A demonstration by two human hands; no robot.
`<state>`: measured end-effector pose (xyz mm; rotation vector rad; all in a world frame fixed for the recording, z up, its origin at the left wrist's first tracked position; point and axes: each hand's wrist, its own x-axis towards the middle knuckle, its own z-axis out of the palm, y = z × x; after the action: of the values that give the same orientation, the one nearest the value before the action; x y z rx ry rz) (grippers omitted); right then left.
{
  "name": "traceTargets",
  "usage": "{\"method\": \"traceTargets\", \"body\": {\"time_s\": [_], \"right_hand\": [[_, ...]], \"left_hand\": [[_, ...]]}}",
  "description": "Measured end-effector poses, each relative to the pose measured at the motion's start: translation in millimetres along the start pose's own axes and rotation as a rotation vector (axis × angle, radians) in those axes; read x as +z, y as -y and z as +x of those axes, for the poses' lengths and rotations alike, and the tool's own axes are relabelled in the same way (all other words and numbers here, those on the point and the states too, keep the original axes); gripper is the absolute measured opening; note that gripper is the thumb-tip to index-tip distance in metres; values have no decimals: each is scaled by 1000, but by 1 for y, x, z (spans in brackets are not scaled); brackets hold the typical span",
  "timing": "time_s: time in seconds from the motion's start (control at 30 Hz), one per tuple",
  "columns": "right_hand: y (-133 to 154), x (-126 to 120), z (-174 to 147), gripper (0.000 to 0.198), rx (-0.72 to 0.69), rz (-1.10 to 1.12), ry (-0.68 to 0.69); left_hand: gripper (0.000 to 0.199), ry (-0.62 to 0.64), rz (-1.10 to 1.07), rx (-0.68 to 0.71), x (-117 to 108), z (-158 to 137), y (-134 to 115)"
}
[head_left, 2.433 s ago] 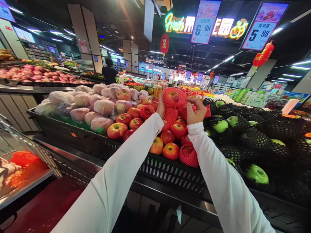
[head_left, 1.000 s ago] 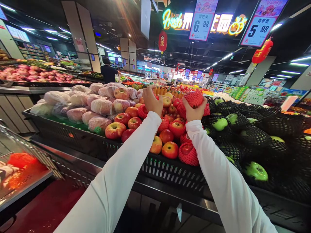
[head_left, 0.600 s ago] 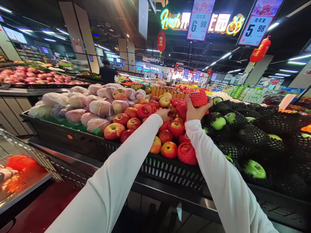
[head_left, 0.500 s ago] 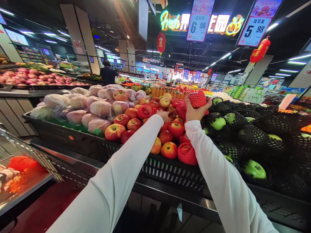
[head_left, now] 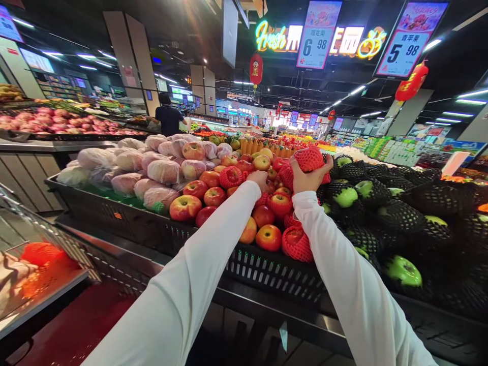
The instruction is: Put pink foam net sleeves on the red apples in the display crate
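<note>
In my right hand (head_left: pixel 304 179) is an apple in a red foam net (head_left: pixel 309 158), gripped between thumb and fingers above the pile. My left hand (head_left: pixel 259 180) reaches in among the red apples, its fingers curled in. Whatever those fingers hold, if anything, is hidden. Just left of it sits another red-netted apple (head_left: pixel 231 176). Bare red apples (head_left: pixel 185 207) fill the middle of the black crate (head_left: pixel 272 268), and a netted apple (head_left: pixel 297 243) lies at its front edge.
Plastic-wrapped fruit (head_left: pixel 163 172) is heaped on the left. Green apples (head_left: pixel 403 270) in black nets lie to the right. A metal shopping cart (head_left: pixel 30 218) stands at lower left. Onions (head_left: pixel 61 122) and a person in dark clothes (head_left: pixel 168 116) are farther back. Price signs (head_left: pixel 319 33) hang overhead.
My left hand's fingers have curled in among the apples. The right hand keeps hold of the netted apple in much the same place. The whole view has shifted slightly.
</note>
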<state>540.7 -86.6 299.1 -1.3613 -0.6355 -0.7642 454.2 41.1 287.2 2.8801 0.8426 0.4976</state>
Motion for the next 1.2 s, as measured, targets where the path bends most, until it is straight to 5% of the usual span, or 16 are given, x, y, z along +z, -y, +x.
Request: {"method": "traceTargets", "body": {"time_s": [0.1,0.27,0.47,0.7,1.07,1.2], "right_hand": [[1,-1,0,96,-30,4,24],[3,-2,-6,86,-56,-26,170],[10,-5,-15,75,-330,-203,662],[22,-3,-16,83,-468,-574,1085],[27,21,-22,85,-467,-869,1355],[22,20,-21,101,-426,-786,1297]], "left_hand": [[52,-148,-123,-51,-5,-5,1],[48,-627,-646,-312,-18,-8,2],[28,-983,-1076,-556,-32,-12,1],[25,-1041,-1088,-399,-34,-19,-5],[23,-1013,-999,-336,-38,-25,-10],[23,-951,-991,-403,-41,-28,-11]]}}
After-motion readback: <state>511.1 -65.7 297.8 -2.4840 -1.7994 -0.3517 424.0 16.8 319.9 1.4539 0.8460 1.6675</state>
